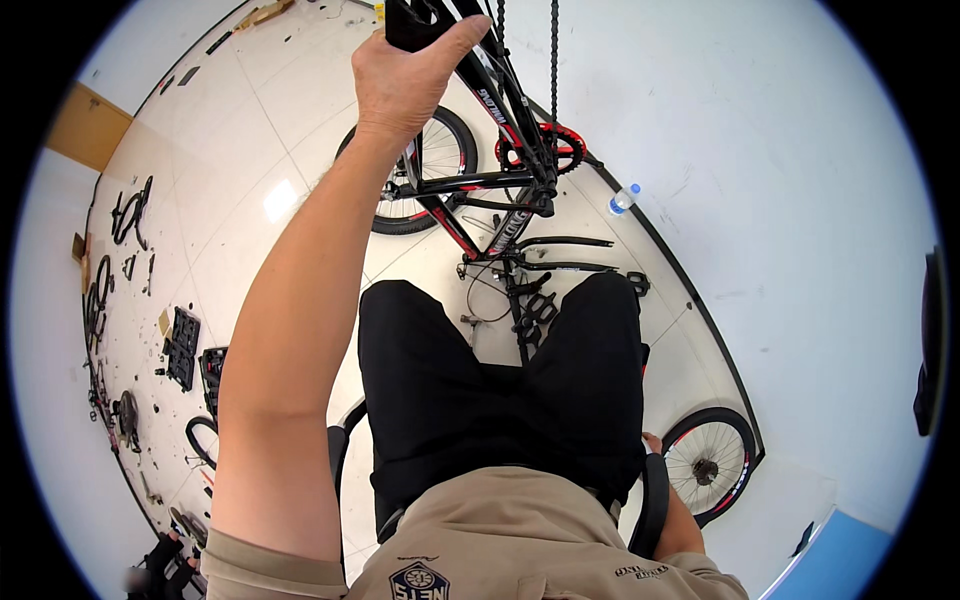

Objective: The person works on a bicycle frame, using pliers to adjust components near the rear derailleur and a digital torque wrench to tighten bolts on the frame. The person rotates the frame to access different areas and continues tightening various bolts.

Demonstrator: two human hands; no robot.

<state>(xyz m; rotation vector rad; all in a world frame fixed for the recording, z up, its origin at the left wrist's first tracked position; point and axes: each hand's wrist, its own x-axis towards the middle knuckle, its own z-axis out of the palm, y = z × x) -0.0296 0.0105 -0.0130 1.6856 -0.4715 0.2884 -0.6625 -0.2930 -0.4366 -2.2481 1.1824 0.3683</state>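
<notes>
Beyond the knees, the bike frame [470,183] looks stiff, fairly light and slick; grip a bare tube. The left hand's [405,82] fingers clamp its black end [408,30]; the right hand's [653,442], I can't tell.

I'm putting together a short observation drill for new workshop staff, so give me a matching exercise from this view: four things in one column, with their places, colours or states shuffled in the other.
Things
1. Left hand
2. Right hand
3. Plastic bottle
4. Chainring

Places, colours or states
A. Red and black
B. Mostly hidden, beside the chair's armrest
C. Clear, with a blue cap
D. Gripping a black bike part at the picture's top edge

Right pairs: 1-D, 2-B, 3-C, 4-A
</notes>
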